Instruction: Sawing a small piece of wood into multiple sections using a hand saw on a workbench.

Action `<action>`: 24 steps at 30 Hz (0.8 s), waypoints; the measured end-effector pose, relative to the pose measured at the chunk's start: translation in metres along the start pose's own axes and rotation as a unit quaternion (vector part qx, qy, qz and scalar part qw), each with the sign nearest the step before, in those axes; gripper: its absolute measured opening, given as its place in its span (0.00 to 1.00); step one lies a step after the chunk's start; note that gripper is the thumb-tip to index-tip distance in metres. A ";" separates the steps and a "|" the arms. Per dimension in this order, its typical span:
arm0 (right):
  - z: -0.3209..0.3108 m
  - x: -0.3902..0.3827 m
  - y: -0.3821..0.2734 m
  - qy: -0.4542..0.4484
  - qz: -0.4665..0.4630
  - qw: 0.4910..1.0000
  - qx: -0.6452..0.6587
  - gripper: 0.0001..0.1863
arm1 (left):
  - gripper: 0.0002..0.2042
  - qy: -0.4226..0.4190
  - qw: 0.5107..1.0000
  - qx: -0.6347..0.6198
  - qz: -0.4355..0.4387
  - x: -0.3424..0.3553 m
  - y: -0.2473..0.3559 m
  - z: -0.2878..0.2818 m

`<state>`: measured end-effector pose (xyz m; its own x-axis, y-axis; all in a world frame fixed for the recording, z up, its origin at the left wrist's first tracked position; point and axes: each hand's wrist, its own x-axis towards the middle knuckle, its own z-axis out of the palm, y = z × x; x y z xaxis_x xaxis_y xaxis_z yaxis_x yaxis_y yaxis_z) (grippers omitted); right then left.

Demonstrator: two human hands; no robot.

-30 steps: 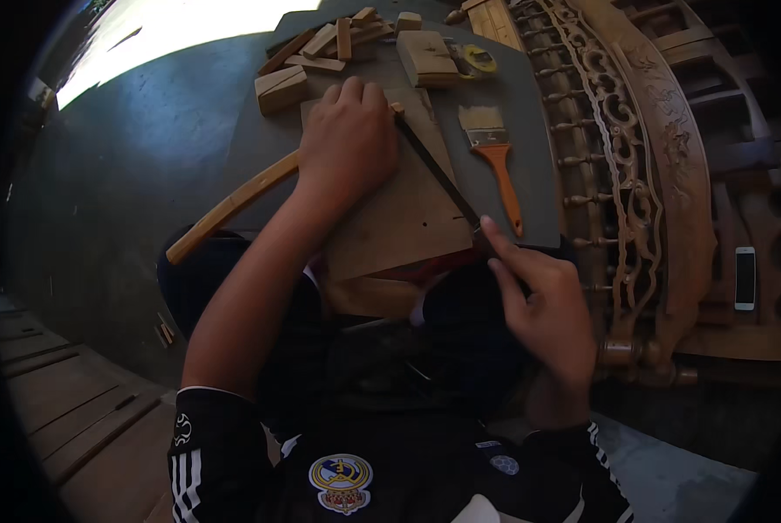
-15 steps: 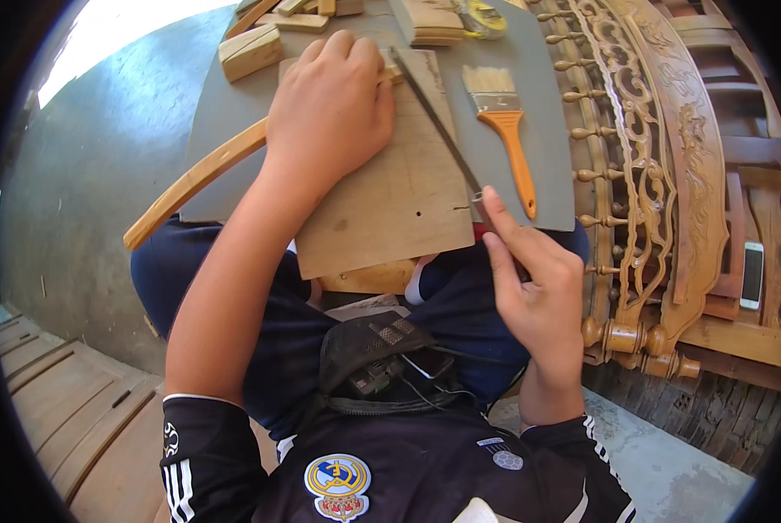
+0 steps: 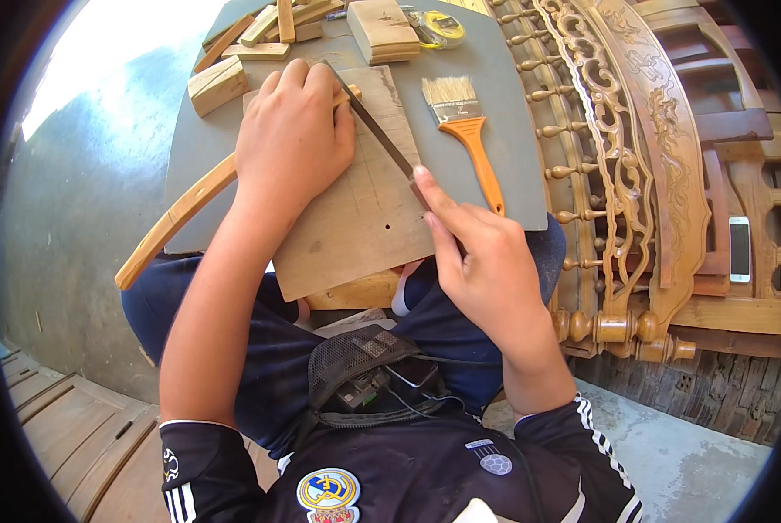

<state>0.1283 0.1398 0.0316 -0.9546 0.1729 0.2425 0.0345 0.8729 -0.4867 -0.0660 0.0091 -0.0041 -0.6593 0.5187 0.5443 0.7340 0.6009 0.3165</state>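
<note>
So the left hand (image 3: 295, 131) has its fingers curled over a curved, light-brown wooden bar (image 3: 177, 218), holding it down against a flat, brown rectangular wooden board (image 3: 338, 253). The right hand (image 3: 486, 261) grips a long, thin, dark metal file (image 3: 373, 126), index finger laid along it, thumb close by. The file slants over the bar's far end, right beside the left fingers; can't tell if they're actually touching. The bar's other end pokes out past the near left corner of the grey flat table (image 3: 495, 61), and the board overhangs the near edge. Over by the right edge there's a wide paintbrush with pale bristles and an orange handle (image 3: 479, 161), bristles facing the far edge. A chunky wooden block (image 3: 218, 85) sits near the left edge, with a pile of short wooden sticks (image 3: 268, 30) toward the far left corner.
</note>
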 end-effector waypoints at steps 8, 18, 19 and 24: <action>-0.015 -0.023 -0.006 0.032 0.040 0.999 0.007 0.26 | 0.07 0.000 1.000 -0.015 0.016 0.003 0.004 0.002; -0.023 -0.026 -0.007 0.025 0.045 0.999 0.009 0.26 | 0.09 0.002 1.000 0.011 0.011 0.006 0.007 0.004; -0.027 -0.030 -0.009 0.027 0.062 0.998 0.007 0.26 | 0.09 0.003 1.000 0.010 0.014 0.008 0.006 0.003; -0.002 0.012 -0.009 0.019 0.030 0.999 0.003 0.24 | 0.10 -0.017 1.000 -0.011 -0.008 -0.002 -0.005 -0.003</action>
<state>0.1174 0.1351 0.0400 -0.9390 0.2428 0.2438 0.0901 0.8574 -0.5067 -0.0681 0.0037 -0.0042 -0.6763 0.5288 0.5128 0.7259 0.5968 0.3418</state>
